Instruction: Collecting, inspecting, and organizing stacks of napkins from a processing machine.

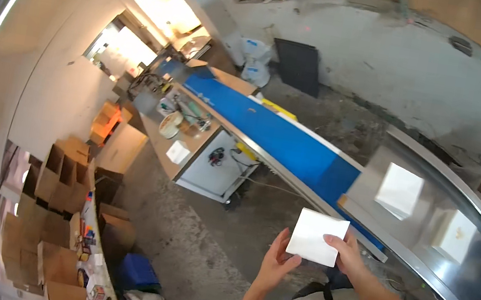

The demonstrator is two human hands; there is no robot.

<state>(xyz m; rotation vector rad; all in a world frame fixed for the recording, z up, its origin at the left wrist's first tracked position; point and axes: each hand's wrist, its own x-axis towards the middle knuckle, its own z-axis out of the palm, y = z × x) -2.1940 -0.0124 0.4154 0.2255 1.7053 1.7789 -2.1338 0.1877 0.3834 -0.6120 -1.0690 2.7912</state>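
Observation:
A flat white square piece (310, 235), perhaps a paper packet or a folded sheet, is held in front of me. My right hand (351, 256) grips its right side, thumb on top and the other fingers hidden beneath. My left hand (275, 266) is at the lower left corner with fingers and thumb spread; whether it touches the edge I cannot tell. On the steel table to the right lie a white stack (400, 190) of similar squares and another white block (456, 235).
A blue conveyor belt (280, 141) runs from the far left to the steel table (367, 193). Beyond it stand a dark panel (297, 67) and white bags (255, 63). At left are a cluttered worktop (191, 142), cardboard boxes (47, 200) and a blue bin (138, 271).

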